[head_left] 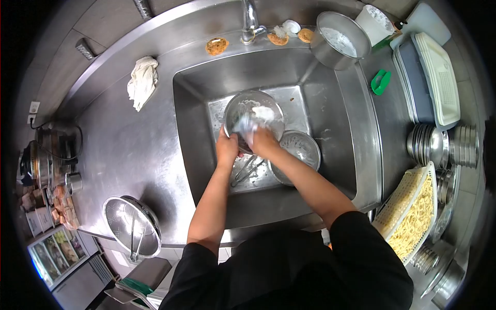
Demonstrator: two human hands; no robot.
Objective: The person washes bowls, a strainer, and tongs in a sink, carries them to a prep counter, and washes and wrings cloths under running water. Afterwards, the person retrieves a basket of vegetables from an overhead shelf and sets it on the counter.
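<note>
My left hand (227, 148) grips the near-left rim of a round metal bowl (237, 106) inside the sink, fingers closed around its edge. White suds lie in the bowl. Pressed into it, my right hand (264, 143) is closed on a pale, bluish-white scrubbing pad (245, 125), which is smeared by motion, so its exact kind is unclear. A second metal bowl (306, 150), wet with foam, rests on the sink floor under my right forearm. Beside it lie metal tongs (249, 169), partly covered by the held bowl and my hands.
Around the sink (330, 108) stand a faucet (250, 23), a pot with white foam (338, 44), a white cloth (142, 82) and metal strainers (126, 222). To the right are a green scoop (381, 81), stacked trays (436, 77), stacked bowls (426, 144) and a noodle basket (400, 199).
</note>
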